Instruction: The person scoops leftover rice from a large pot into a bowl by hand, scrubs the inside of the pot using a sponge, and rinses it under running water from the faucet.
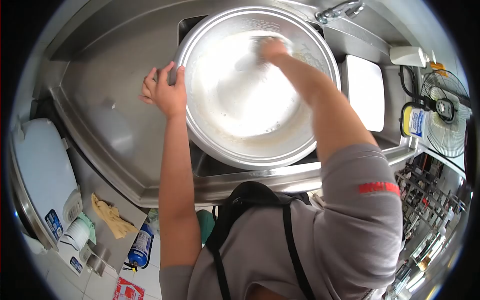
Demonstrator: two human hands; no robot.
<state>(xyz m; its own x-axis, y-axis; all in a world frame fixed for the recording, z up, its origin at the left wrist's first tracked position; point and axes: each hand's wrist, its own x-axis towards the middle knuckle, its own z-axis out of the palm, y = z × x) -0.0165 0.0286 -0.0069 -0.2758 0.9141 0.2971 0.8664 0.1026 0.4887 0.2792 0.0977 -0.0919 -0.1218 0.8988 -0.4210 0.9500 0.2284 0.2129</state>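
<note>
A large round metal basin (227, 142) sits over the sink, its inner wall wet and flecked with suds and drops. My left hand (169, 94) touches the outside of its left rim, fingers spread apart and thumb close to the edge. Inside the basin, toward the back, my right hand (275, 49) is smeared by motion and looks closed. A greyish blurred patch shows at its fingers against the basin wall; what it is cannot be made out.
A faucet (340, 11) juts out behind the basin. To the right are a white rectangular lid or tray (365, 92), a white bottle (407, 56), a sponge in a holder (414, 120) and a fan (445, 107). A yellowish cloth (112, 215) lies lower left.
</note>
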